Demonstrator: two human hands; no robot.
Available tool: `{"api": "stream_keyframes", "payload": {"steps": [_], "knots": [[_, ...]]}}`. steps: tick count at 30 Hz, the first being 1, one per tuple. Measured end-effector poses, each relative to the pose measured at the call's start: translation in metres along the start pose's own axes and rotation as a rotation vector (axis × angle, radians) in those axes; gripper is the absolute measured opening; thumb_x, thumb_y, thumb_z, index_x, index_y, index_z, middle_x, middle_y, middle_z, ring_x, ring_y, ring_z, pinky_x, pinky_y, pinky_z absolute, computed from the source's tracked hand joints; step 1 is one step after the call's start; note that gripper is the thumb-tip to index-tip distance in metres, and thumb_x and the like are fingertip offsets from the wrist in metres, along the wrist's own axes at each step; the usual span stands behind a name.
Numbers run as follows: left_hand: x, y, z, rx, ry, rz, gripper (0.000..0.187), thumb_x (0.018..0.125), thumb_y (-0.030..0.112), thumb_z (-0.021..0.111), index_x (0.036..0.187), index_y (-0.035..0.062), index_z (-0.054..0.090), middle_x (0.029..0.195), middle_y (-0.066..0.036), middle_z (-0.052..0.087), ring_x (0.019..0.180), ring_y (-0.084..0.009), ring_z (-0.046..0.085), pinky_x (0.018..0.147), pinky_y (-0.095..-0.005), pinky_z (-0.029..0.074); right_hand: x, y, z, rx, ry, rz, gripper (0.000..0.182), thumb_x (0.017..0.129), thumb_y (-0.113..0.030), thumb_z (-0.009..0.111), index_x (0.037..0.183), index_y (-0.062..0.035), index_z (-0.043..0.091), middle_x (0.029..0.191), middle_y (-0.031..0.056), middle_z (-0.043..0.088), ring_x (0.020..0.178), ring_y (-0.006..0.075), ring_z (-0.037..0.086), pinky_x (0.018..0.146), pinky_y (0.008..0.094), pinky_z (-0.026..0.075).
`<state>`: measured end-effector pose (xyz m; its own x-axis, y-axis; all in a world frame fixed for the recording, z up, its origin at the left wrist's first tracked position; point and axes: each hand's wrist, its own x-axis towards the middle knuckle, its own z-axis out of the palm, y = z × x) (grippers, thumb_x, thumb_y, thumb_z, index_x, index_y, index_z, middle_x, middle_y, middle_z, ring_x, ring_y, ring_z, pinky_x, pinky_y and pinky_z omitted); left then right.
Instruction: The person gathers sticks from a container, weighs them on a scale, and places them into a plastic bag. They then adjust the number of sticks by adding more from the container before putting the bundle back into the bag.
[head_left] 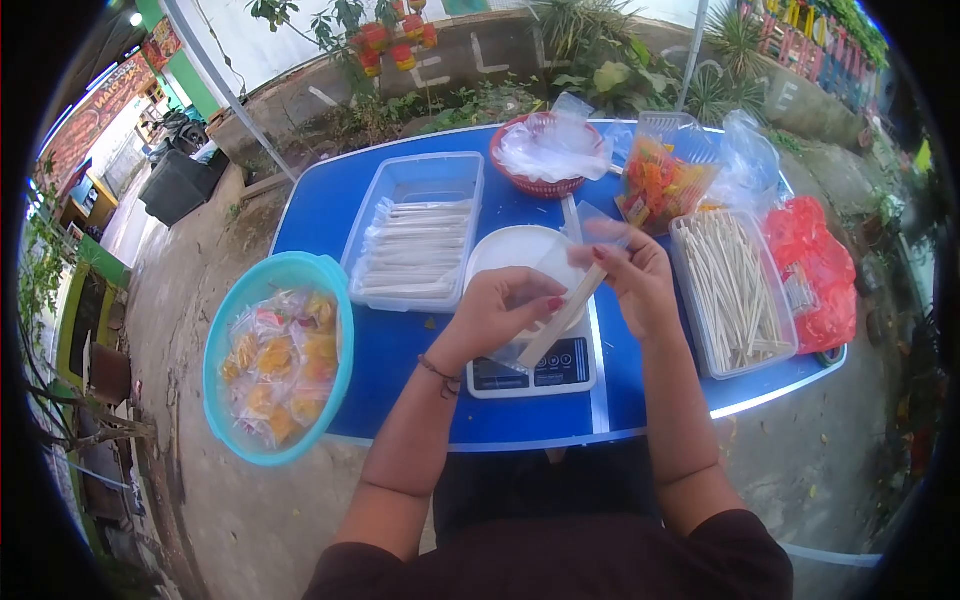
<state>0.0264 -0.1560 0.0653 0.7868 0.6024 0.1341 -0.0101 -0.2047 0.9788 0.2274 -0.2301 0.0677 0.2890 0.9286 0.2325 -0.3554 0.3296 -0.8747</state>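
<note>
Wooden chopsticks (562, 320) slant between my two hands above a kitchen scale (530, 376) with a round white plate (490, 250) on it. My right hand (640, 285) pinches their upper end, with clear plastic film (592, 228) at its fingers. On the other side, my left hand (497, 312) is closed with thumb and fingers on a clear plastic sleeve (510, 353) around the lower part of the chopsticks. How far the sleeve covers them is hard to see. To the right stands a clear box (712, 358) of loose chopsticks (735, 290).
A clear box (400, 303) holds chopsticks in plastic sleeves (415, 245) at left. Beside it is a turquoise basin (215, 370) of bagged yellow food (278, 358). Farther back are a red basket (540, 188) with plastic bags, a tub of orange packets (660, 180) and a red bag (815, 265).
</note>
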Motion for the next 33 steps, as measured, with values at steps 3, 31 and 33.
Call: {"api": "stream_keyframes", "payload": {"steps": [3,31,33], "knots": [[0.000,0.000,0.000,0.050,-0.043,-0.018,0.025,0.087,0.005,0.068,0.111,-0.0030,0.066,0.097,-0.010,0.071,0.084,-0.0125,0.068,0.075,-0.0249,0.056,-0.001,0.002,-0.002,0.020,-0.006,-0.059,0.020,0.091,-0.007,0.063,0.109,0.0032,0.064,0.101,0.0173,0.070,0.091,0.0226,0.069,0.083,0.0324,0.055],[0.001,0.000,-0.002,-0.175,0.166,-0.053,0.021,0.090,0.011,0.067,0.107,-0.0001,0.071,0.092,-0.008,0.072,0.080,-0.0099,0.066,0.071,-0.0237,0.055,-0.006,0.018,0.023,-0.207,-0.039,-0.171,0.030,0.091,-0.008,0.064,0.118,0.0029,0.054,0.097,0.0157,0.070,0.087,0.0176,0.068,0.074,0.0270,0.054],[0.002,-0.001,-0.001,-0.243,0.236,-0.003,0.020,0.091,0.011,0.066,0.107,0.0000,0.071,0.091,-0.008,0.072,0.080,-0.0106,0.066,0.070,-0.0236,0.055,-0.005,0.026,0.027,-0.248,-0.039,-0.220,0.040,0.090,-0.009,0.066,0.125,0.0016,0.049,0.097,0.0140,0.070,0.086,0.0163,0.067,0.073,0.0262,0.053]]}}
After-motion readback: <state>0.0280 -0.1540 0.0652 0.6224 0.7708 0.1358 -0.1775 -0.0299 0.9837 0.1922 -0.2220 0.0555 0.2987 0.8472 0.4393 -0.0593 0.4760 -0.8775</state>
